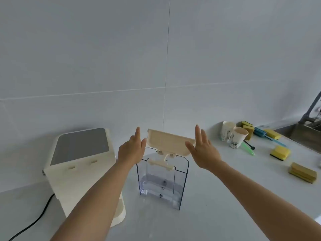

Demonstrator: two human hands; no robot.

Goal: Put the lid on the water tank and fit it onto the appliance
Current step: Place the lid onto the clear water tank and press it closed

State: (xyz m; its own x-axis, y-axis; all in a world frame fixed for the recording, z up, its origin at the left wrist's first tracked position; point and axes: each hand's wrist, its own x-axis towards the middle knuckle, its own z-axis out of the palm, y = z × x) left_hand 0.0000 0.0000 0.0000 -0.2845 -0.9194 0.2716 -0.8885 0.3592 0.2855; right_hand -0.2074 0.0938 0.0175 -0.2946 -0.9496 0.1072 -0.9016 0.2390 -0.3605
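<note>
1. Standing on the desk (217,214) is a clear water tank (162,180) with a little water at the bottom.
2. A cream lid (169,142) is tilted up over the tank's top, its hinge part down at the rim.
3. The left hand (132,150) is flat and open at the lid's 9 o'clock side, thumb touching it.
4. The right hand (202,150) is open at 3 o'clock, thumb touching the lid.
5. The cream appliance (81,167) sits at the tank's 9 o'clock.
6. Paper cups (233,136) and sponges (280,153) lie at 2 o'clock.
</note>
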